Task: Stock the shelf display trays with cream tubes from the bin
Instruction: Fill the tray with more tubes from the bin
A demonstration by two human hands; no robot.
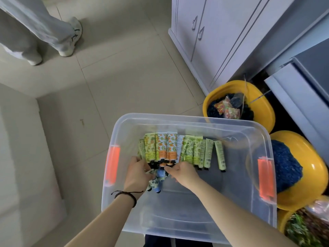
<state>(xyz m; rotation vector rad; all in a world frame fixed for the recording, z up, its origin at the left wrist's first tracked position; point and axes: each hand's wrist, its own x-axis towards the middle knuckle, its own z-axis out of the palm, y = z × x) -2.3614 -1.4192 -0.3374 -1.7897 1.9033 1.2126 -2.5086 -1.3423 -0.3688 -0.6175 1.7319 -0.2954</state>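
A clear plastic bin [249,129] with orange handles stands on the floor below me. Several cream tubes [197,152] with green and orange prints lie in a row across its bottom, caps toward me. My left hand [137,171] is closed around a bunch of tubes [157,182], blue and green ones, whose caps stick out below the palm. My right hand [183,172] reaches in beside it, and its fingers pinch the caps of the orange tubes [167,148] at the left of the row. No shelf tray is in view.
Yellow tubs [263,102] with blue and mixed goods stand right of the bin. A white cabinet [213,32] rises behind them, with a grey unit [302,90] further right. Another person's legs and shoes [69,36] are at the upper left on the tiled floor.
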